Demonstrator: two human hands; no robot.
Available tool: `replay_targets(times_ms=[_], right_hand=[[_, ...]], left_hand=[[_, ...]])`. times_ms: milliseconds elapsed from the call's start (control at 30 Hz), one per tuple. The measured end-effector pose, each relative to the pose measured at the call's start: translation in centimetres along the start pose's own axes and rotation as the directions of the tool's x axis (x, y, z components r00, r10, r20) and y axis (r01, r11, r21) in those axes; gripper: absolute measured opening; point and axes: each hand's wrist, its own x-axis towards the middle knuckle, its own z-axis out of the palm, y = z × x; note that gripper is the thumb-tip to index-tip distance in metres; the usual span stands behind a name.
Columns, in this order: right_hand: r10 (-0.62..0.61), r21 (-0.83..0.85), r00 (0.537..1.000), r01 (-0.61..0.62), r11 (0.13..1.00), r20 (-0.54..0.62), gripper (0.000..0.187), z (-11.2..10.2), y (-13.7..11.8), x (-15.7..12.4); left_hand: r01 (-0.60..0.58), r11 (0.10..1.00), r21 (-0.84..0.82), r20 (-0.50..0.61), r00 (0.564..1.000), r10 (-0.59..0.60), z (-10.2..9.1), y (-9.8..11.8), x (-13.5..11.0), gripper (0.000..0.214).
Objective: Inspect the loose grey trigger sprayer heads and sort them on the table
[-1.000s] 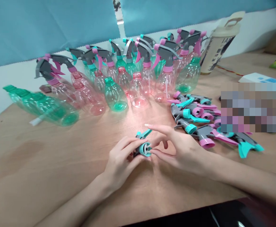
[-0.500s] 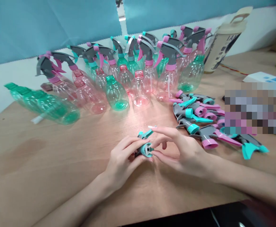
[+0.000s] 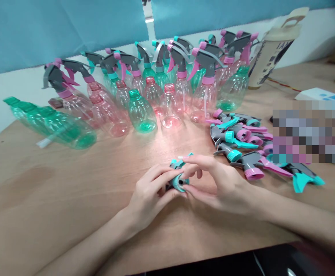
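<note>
My left hand point(image 3: 148, 195) is closed around a grey spray head with a teal collar and trigger point(image 3: 178, 177), just above the wooden table point(image 3: 55, 199). My right hand point(image 3: 213, 184) meets it from the right, thumb and fingers pinched on the teal collar. Both hands grip the same spray head in the middle of the table's near side.
A heap of loose spray heads point(image 3: 242, 145) in grey, pink and teal lies right of my hands. Behind stand several pink and green bottles point(image 3: 167, 99), some capped with sprayers. Green bottles point(image 3: 55, 126) lie on their sides at left. A tall cup point(image 3: 271, 50) stands back right.
My right fingers have curled in from a spread pose and closed onto the spray head's collar. The view has shifted slightly; the left hand keeps its grip.
</note>
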Motion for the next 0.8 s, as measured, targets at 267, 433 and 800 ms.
replay_targets(times_ms=[267, 433, 800], right_hand=[[0.032, -0.025, 0.997, -0.03, 0.999, 0.072, 0.058, -0.5, 0.4, 0.5], [-0.013, -0.166, 0.994, 0.03, 0.986, 0.104, 0.046, -0.9, -0.2, 1.1], [-0.002, -0.009, 0.996, 0.002, 1.0, -0.087, 0.045, 0.7, -0.8, 0.5]], left_hand=[[-0.066, 0.996, 0.066, -0.029, 0.997, 0.068, -0.1, -0.5, 0.4, 0.031], [-0.061, 0.998, 0.019, -0.021, 0.998, 0.062, 0.1, -0.3, 0.4, 0.028], [-0.029, 1.0, -0.006, -0.002, 1.0, 0.029, 0.2, 0.3, 0.5, 0.022]])
